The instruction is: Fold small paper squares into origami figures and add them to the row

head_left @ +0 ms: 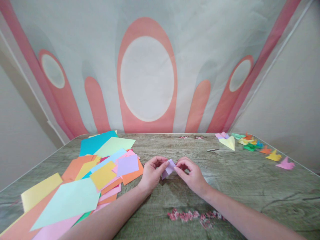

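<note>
A small, partly folded piece of lilac origami paper (170, 167) is held up above the middle of the table, between my two hands. My left hand (154, 171) pinches its left side with thumb and fingers. At the opposite corner, my right hand (189, 173) grips the paper between thumb and forefinger, with the other fingers curled. One lilac flap hangs down by the left fingertips. A flat lilac square sheet (127, 164) lies on the paper pile just left of my left hand.
Loose coloured sheets (70, 198) spread over the left of the wood-grain table (240, 196). Several small folded paper figures (273, 155) and a pale yellow folded piece (228, 142) stand at the back right. A grey and pink fabric backdrop (147, 80) rises behind the table.
</note>
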Motion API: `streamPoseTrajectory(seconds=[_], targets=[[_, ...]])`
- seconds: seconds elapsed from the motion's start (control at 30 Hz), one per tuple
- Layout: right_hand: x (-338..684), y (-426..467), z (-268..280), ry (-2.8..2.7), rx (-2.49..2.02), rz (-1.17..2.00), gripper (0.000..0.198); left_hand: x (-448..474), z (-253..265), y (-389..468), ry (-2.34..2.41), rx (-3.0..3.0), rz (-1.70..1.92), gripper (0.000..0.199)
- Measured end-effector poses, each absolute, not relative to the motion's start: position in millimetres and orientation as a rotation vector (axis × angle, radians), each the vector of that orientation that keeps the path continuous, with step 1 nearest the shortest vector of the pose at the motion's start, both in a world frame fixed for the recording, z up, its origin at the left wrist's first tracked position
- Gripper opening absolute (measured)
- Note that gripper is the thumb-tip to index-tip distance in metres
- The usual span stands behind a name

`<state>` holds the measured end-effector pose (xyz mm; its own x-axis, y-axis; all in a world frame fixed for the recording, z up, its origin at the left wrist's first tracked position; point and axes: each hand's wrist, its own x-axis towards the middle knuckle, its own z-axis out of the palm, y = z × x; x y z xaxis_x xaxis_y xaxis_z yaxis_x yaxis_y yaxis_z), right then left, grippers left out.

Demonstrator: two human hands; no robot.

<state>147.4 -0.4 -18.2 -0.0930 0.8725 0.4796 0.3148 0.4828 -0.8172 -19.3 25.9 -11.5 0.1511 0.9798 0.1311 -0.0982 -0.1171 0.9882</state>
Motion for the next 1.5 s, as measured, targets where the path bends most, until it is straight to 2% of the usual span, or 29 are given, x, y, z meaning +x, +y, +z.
streamPoseTrajectory(seconds=[0.67,0.97,1.5], targets=[[146,2,-21,-1.557,-1.074,0.788,0.018,-20,-9,16,1.145,1.689,1.294,0.016],[148,1,-15,-1.714,-1.061,0.676,0.012,-18,-5,10,1.130,1.780,1.254,0.014],[147,1,-13,-1.816,-1.074,0.622,0.022,-17,-5,11,1.113,1.694,1.257,0.017]])
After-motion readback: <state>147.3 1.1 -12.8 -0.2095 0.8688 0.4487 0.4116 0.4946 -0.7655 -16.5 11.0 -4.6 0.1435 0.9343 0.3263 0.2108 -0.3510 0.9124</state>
